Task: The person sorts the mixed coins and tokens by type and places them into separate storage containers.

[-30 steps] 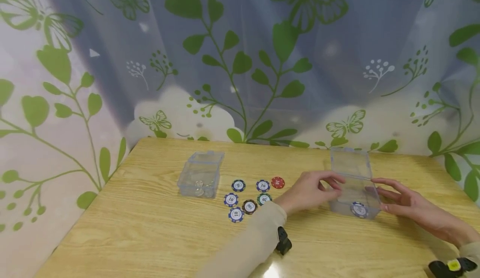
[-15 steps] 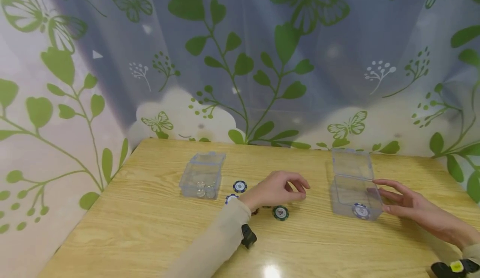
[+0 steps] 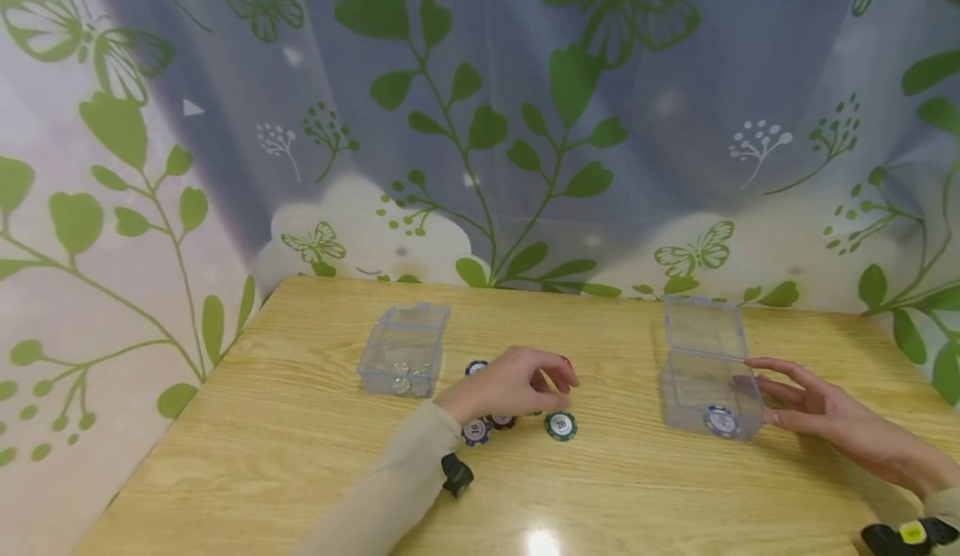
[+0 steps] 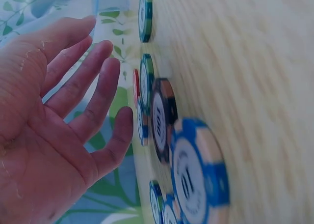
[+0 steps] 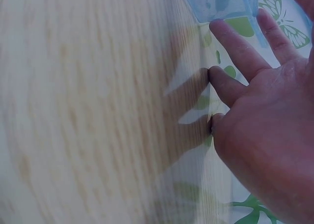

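Observation:
My left hand [image 3: 506,385] hovers over loose poker chips, fingers loosely bent and holding nothing. In the left wrist view its palm [image 4: 44,160] shows bare, apart from the chips. Near its fingertips lies a green poker chip [image 3: 561,425] marked 20. A blue chip [image 3: 476,432], a black chip [image 4: 162,121] and a red chip [image 4: 136,85] lie under or beside the hand, some partly hidden. My right hand [image 3: 832,410] stands at the right side of a clear plastic box [image 3: 705,393], fingertips touching it, fingers spread. Inside that box is a blue chip [image 3: 722,421].
On the left stands another clear box [image 3: 401,348], lid open, with several clear round pieces [image 3: 401,377] inside. Both boxes rest on a wooden table [image 3: 247,423]. A patterned curtain [image 3: 480,122] hangs behind the table's back edge.
My left hand has moved left from over the right box to above the chips. The green 20 chip, hidden by my sleeve before, has come into sight. My right hand has stayed put.

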Motion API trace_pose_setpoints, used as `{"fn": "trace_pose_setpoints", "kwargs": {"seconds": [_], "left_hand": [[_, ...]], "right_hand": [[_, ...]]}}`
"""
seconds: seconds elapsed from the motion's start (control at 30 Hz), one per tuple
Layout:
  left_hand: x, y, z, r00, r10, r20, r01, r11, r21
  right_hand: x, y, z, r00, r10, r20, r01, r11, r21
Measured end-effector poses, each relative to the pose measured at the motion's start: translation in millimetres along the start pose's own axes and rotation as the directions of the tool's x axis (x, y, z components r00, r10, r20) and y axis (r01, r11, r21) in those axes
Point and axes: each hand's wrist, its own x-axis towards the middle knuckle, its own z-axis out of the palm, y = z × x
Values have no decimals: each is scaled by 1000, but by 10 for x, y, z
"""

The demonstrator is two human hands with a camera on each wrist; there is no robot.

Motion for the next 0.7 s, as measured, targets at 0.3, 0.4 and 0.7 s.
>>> {"fn": "trace_pose_setpoints", "kwargs": {"seconds": [0.3, 0.4, 0.7], "left_hand": [[-128, -4, 1, 999, -47, 8, 45, 989, 142], [-143, -4, 20, 999, -47, 6, 45, 982, 184], [-162, 29, 54, 998, -52, 21, 44, 958, 283]], "right_hand": [[16, 13, -1, 1000, 7, -16, -8, 998, -59], [11, 15, -3, 1000, 1, -11, -2, 999, -51], [-9, 23, -7, 1000, -2, 1, 2, 1000, -3]]}}
